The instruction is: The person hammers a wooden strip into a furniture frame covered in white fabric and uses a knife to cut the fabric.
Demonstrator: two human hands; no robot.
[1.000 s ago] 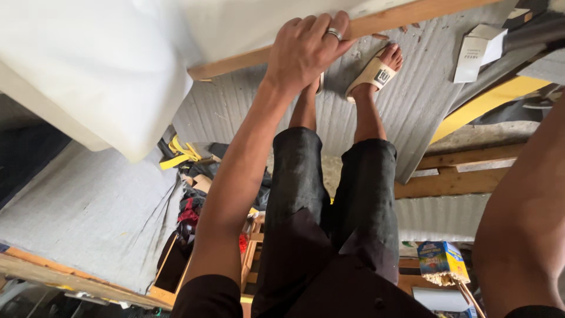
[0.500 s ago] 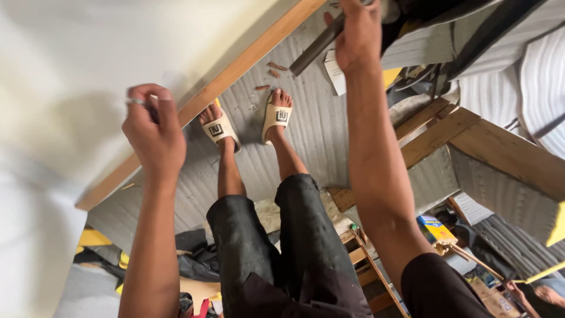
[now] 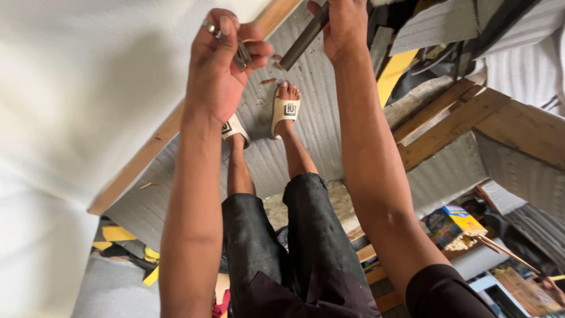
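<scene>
— What has changed since half a second ago?
— The left hand [image 3: 220, 59], then empty, is now pinched on a small metal piece [image 3: 242, 54] at the wooden frame's edge [image 3: 147, 159].
— And the right hand [image 3: 344, 26]?
— A dark rod [image 3: 303, 38] is still gripped beside it.

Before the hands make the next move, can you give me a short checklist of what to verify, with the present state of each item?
1. Left hand grips the small metal piece: ok, pinched between thumb and fingers.
2. Right hand holds the dark rod: ok, fist closed around its upper end.
3. Rod tip meets the metal piece: cannot tell, they are close but contact is unclear.
4. Feet away from the work: not ok, the sandals stand directly below both hands.
5. Wooden edge of the white panel is steady: cannot tell, the view is blurred there.
</scene>
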